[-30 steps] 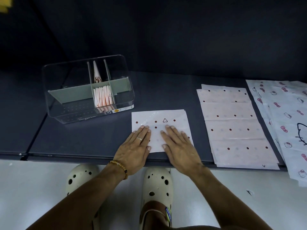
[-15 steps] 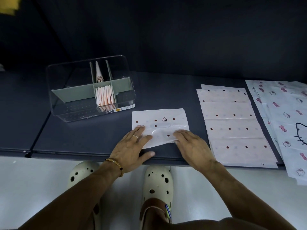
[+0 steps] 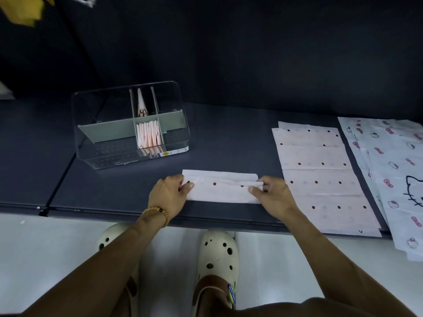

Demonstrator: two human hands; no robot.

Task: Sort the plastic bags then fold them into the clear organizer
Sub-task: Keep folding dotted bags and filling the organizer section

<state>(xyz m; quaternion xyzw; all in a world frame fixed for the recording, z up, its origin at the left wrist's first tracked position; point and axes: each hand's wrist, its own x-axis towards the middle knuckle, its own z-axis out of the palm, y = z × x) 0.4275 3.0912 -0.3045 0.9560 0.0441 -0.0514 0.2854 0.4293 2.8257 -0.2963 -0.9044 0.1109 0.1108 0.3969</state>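
Two ends pinched — my left hand (image 3: 170, 193) and right hand (image 3: 272, 194) each grip the dotted plastic bag (image 3: 225, 191), half-folded on the counter (image 3: 229, 138) at frame centre. Thin, limp, slick film; I judge it springs open unless creased from the edges — then into the clear organizer (image 3: 130, 124).

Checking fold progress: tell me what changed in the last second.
The left hand and right hand went from pressing flat on the dotted bag to pinching its ends, folding the near edge up and away into a narrow strip. The organizer and both bag stacks stayed put.
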